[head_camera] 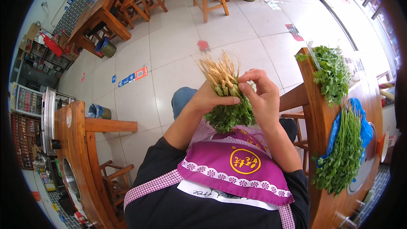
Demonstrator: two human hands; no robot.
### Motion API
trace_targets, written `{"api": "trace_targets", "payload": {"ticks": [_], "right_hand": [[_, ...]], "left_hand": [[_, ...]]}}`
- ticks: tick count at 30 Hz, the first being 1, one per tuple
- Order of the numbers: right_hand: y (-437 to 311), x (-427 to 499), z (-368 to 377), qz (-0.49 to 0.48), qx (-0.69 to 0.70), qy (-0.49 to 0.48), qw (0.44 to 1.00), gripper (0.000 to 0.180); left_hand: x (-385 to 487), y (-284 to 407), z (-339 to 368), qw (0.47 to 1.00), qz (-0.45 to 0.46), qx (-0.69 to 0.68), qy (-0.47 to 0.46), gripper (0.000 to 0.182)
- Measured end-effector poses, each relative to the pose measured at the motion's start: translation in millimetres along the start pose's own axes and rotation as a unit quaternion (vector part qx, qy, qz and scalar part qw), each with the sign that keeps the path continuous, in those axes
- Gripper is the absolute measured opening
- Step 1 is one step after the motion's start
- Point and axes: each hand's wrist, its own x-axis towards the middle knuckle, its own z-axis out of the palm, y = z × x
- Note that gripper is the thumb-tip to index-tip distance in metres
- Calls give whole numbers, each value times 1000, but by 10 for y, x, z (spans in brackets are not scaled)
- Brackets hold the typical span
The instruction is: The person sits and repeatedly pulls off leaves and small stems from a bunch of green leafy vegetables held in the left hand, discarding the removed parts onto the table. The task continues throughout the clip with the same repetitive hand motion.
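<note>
A bunch of cilantro [227, 114] is held over my lap, its pale roots pointing up and its leaves hanging down. My left hand [211, 97] wraps around the stems just below the roots, thumb across the front. At the right side of the root ends, my right hand [259, 92] pinches with thumb and forefinger; a thin stem seems to be between the fingertips, partly hidden. On the wooden table to the right, a larger pile of cilantro [345, 152] lies on a blue plastic bag [367, 130]. More loose cilantro [332, 73] sits at that table's far corner.
The right wooden table [318, 152] stands close beside my right arm. Another wooden table [92, 152] with a round metal inset is at the left, a lined bin [100, 111] beyond its leg. A stool [210, 1] and more furniture stand farther across the tiled floor.
</note>
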Motion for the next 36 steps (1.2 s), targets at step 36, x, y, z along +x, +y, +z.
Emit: {"api": "trace_targets", "payload": {"ticks": [36], "right_hand": [[868, -721, -864, 467, 420, -85, 774, 51]], "left_hand": [[260, -198, -1001, 811, 168, -546, 125, 20]]}}
